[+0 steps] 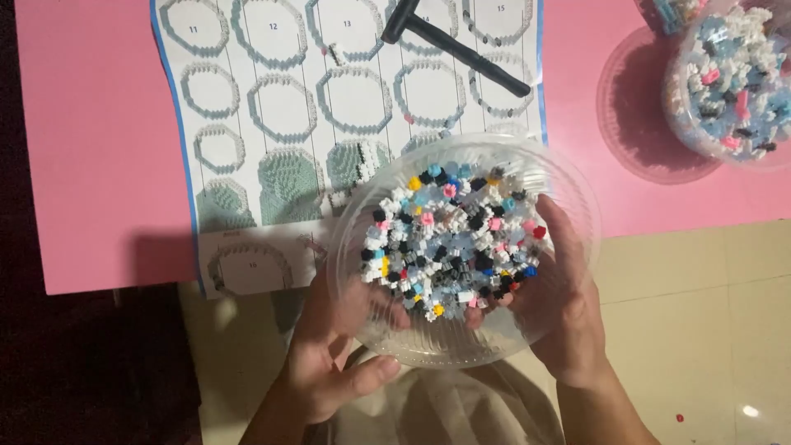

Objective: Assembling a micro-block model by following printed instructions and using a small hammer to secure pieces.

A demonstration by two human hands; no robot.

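Hands of one person hold a clear plastic bowl point(464, 247) from below, at the near edge of a pink table point(99, 148) and partly over its rim. Left hand point(334, 363) cups the bowl's lower left side, its thumb pressed against the rim and its fingers curled underneath and seen through the plastic. Right hand point(560, 305) cradles the lower right side, palm under the wall and fingers spread around it; both hands are closed on the bowl and grasp nothing else. Inside the bowl lies a loose heap of tiny building blocks point(453, 247) in white, black, pale blue, pink and yellow, all unjoined. Behind the bowl, flat on the table, is a printed instruction sheet point(346, 107) showing numbered ring-shaped layers; the bowl covers its near right part. Across the sheet's upper right rests a black T-shaped tool point(453, 45), untouched. At the table's far right stands a second clear container point(733, 82) full of similar blocks. Judged from this view, no assembled piece is visible anywhere, so building appears not yet begun and every layer remains to be made.
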